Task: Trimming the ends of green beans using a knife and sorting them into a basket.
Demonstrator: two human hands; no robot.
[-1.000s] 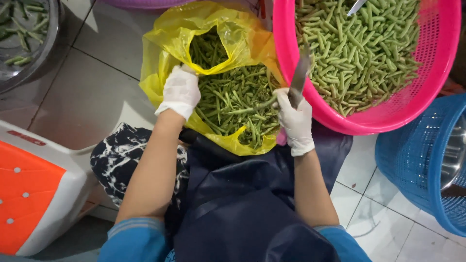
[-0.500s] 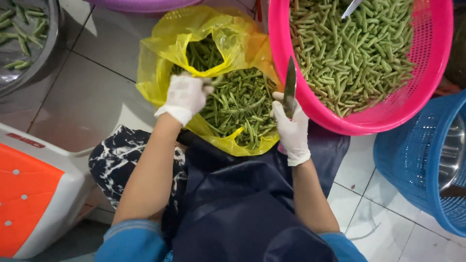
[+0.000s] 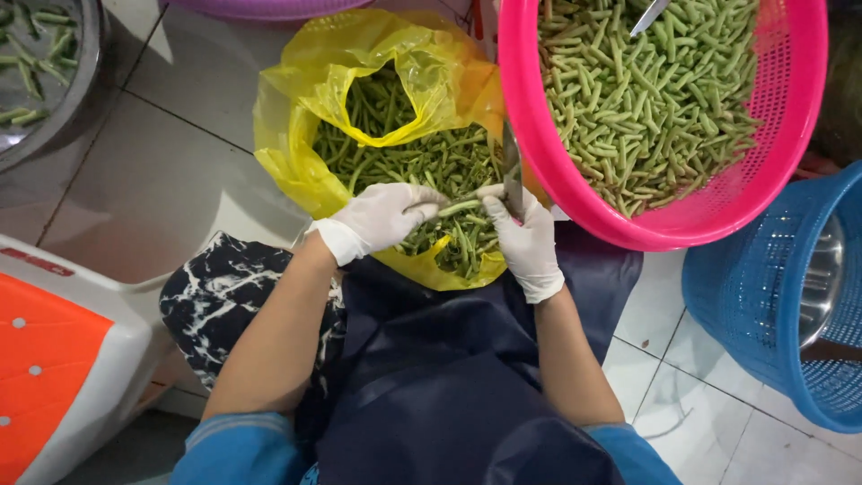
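Both gloved hands, left hand & right hand, pinch 1 slim green bean.

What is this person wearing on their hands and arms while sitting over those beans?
Both hands, the left hand and the right hand, are covered by thin white disposable gloves that end at the wrist, the left one's cuff slightly rolled. The forearms are bare. Blue sleeves with a paler ribbed band are pushed up to the elbows. A dark navy apron covers the lap.
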